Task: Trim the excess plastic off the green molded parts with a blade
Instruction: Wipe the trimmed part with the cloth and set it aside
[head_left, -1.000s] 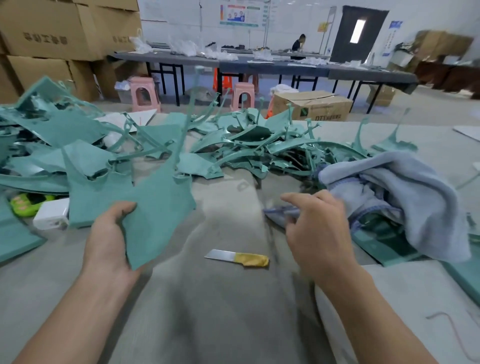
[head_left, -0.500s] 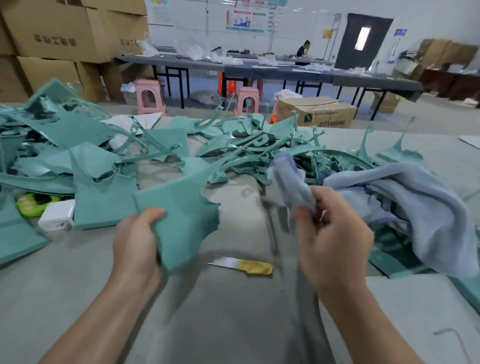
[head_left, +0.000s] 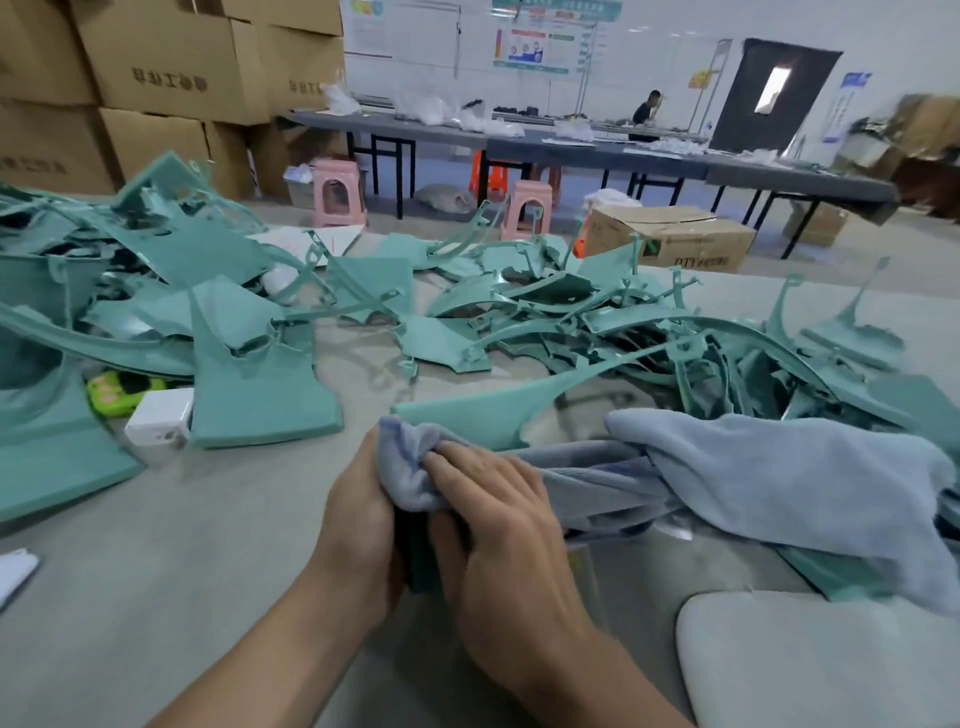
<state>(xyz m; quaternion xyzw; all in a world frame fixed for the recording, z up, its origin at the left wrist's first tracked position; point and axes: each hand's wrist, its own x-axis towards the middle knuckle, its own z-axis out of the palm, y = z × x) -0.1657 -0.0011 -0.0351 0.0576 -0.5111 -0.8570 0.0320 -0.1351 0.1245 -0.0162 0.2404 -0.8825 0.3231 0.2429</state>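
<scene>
My left hand (head_left: 358, 525) grips the near end of a flat green molded part (head_left: 467, 418), which reaches away to the upper right over the table. My right hand (head_left: 498, 525) presses a corner of the grey-blue cloth (head_left: 769, 478) against that part, fingers curled round the bunched fabric. The two hands sit side by side at the table's middle, with the part's dark edge showing between them. The yellow-handled blade is hidden from view.
A heap of green molded parts (head_left: 597, 312) covers the far half of the table. More green panels (head_left: 249, 364) lie left, beside a white box (head_left: 158, 423) and a lime-green object (head_left: 122, 392). A pale grey pad (head_left: 810, 660) lies at the near right.
My left hand has brought the green part in toward the middle. My right hand has lifted the cloth's corner and laid it onto the part. The blade has dropped out of sight behind the hands.
</scene>
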